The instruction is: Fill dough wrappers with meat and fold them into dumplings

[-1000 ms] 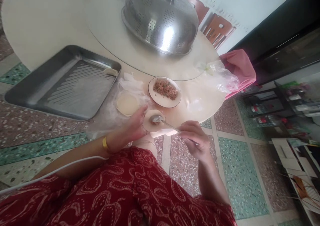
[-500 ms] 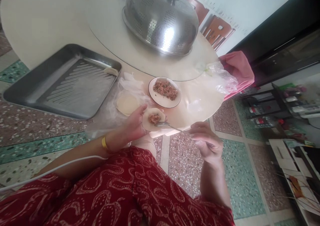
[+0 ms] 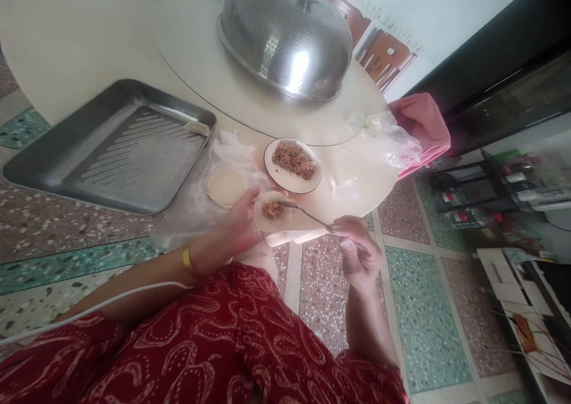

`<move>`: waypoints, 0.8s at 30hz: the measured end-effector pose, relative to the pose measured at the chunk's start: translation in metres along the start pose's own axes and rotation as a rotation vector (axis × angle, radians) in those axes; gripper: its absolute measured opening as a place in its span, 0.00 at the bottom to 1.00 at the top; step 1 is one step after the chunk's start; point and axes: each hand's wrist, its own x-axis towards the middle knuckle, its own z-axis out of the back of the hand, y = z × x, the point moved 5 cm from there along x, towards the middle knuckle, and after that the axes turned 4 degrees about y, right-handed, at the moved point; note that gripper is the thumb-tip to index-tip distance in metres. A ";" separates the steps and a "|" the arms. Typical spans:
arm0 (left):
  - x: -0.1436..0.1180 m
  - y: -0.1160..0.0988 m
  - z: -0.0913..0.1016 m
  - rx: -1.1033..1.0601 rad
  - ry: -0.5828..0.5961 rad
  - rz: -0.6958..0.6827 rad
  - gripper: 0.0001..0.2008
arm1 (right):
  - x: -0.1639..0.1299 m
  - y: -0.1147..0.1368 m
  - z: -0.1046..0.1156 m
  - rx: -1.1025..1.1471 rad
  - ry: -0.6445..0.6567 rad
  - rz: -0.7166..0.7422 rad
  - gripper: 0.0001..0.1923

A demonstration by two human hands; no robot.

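Spoon [image 3: 295,206], pinched by the right hand [image 3: 359,249], has shifted across the wrapper [image 3: 277,224] gripped in the left hand [image 3: 238,228].

Metal spoon [image 3: 305,212], metal dome [image 3: 285,41] (glossy)

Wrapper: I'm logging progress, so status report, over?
Left hand holding wrapper, filling on it. Right hand gripping spoon. Nothing in the way but spoon's tip over wrapper.

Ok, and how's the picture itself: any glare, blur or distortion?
Head view: bright glare on the metal dome; same view, far right: shelving smeared and stretched; same view, centre: spoon and plate clearer, though slightly soft.
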 end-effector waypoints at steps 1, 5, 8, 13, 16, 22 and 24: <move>-0.001 0.001 -0.001 0.005 -0.007 0.000 0.24 | 0.000 0.000 -0.003 0.000 0.012 0.004 0.13; -0.001 0.000 0.000 -0.004 -0.025 -0.010 0.23 | 0.001 0.000 -0.008 0.012 0.014 0.027 0.15; 0.001 -0.001 0.003 -0.018 -0.033 -0.011 0.24 | -0.001 0.003 -0.006 0.021 -0.032 0.042 0.14; 0.002 -0.001 0.003 -0.002 -0.023 -0.028 0.22 | -0.002 0.003 -0.012 0.028 -0.022 0.022 0.15; 0.002 0.001 0.004 0.025 -0.006 -0.028 0.22 | -0.002 0.002 -0.017 0.014 -0.014 0.016 0.14; 0.003 -0.001 0.006 0.045 0.053 -0.038 0.23 | -0.003 0.003 -0.019 0.024 -0.004 0.054 0.16; 0.003 0.000 0.005 0.061 0.075 -0.014 0.25 | -0.002 0.003 -0.021 0.029 0.021 0.067 0.18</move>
